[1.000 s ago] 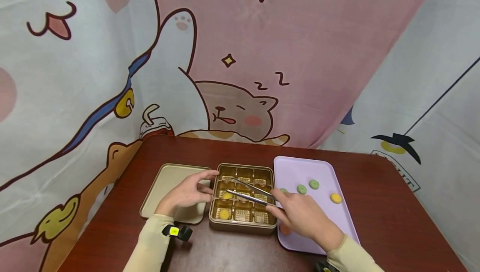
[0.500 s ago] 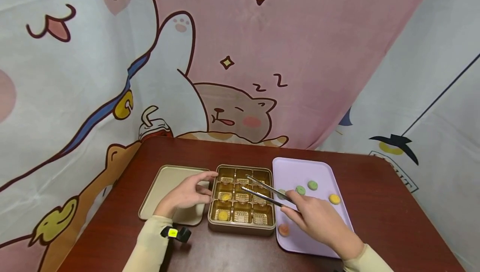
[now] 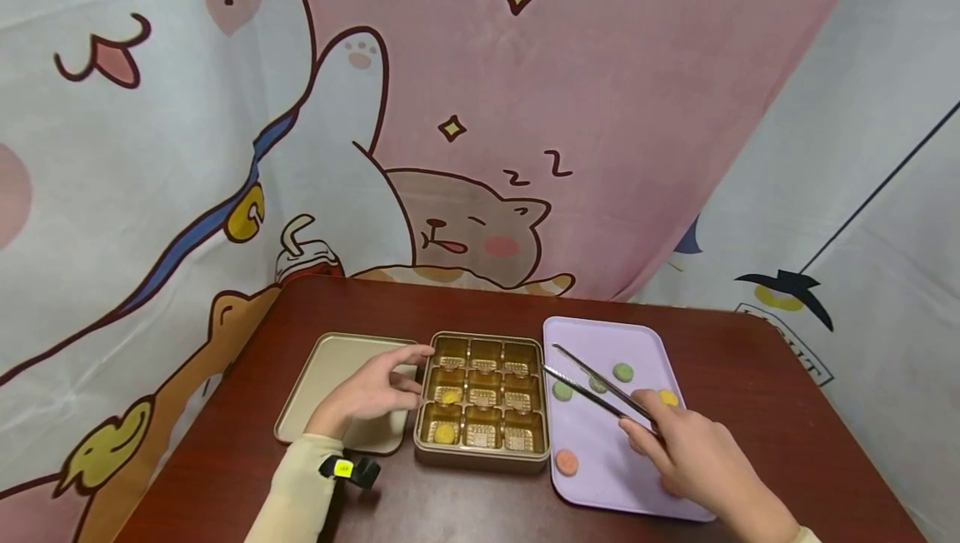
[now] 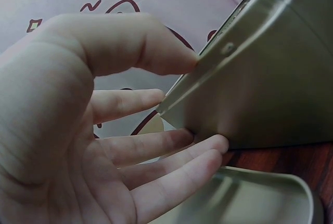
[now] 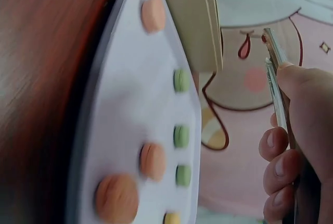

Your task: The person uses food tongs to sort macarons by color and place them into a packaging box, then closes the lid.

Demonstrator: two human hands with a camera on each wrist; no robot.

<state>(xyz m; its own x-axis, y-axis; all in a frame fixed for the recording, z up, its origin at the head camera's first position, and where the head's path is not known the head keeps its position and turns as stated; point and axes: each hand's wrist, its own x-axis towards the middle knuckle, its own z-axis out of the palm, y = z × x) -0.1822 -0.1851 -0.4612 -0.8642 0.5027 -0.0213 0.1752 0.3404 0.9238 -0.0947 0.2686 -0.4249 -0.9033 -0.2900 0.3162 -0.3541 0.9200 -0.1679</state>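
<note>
Far left, at our nine o'clock, we've got the beige lid [image 3: 330,376], and over it the left hand [image 3: 371,389], fingers loosely spread, fingertips touching the box [image 3: 482,461]. Inside, two yellow macarons [image 3: 444,433] sit at nine and between seven and eight. Right of it, the lilac tray [image 3: 607,468]: greens [image 3: 623,372] from ten to twelve, an orange macaron [image 3: 567,462] near seven-thirty. Above, tongs [image 3: 618,396], tips apart, gripped by our right hand [image 3: 693,451].

My head camera looks forward and down across the dark red-brown wooden table [image 3: 450,510]. My close left-wrist view faces the gold rectangular box [image 4: 270,88] at two o'clock; my sideways right-wrist view shares it, at twelve.
</note>
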